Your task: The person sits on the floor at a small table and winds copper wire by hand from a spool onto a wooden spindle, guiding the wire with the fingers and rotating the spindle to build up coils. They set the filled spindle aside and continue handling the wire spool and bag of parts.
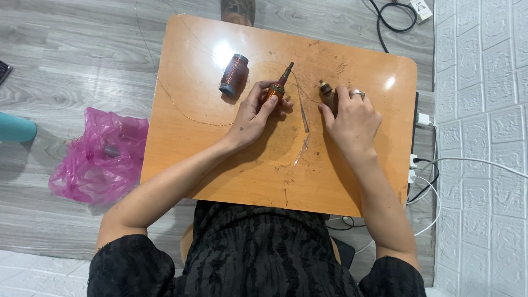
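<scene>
A: Left to right, pls. What's far out from the grip?

B: Pink plastic bag [99, 157] on the floor, well left of the left hand [254, 116]. On the wooden table [352, 187], a copper-wire spool [234, 75] lies just up and left of that hand, not touching it.

A: And the left hand itself?

B: Closed round a small copper-wound bobbin [276, 90], fingers wrapped on its body. Long axis tilts up and to the right, dark tip pointing away from the person (wire detail too fine to tell).

A: Between the hands?

B: A thin metal strip [304, 118] lies on the table, near the left fingertips, running roughly toward the person.

A: Right hand [352, 118]?

B: Curled over a second dark bobbin [328, 94], which pokes out at the fingertips; it seems pressed to the table. The second bobbin lies right of the left grip, w/ the right hand nearer by far. Thin wire [300, 88] arcs between the two.
</scene>
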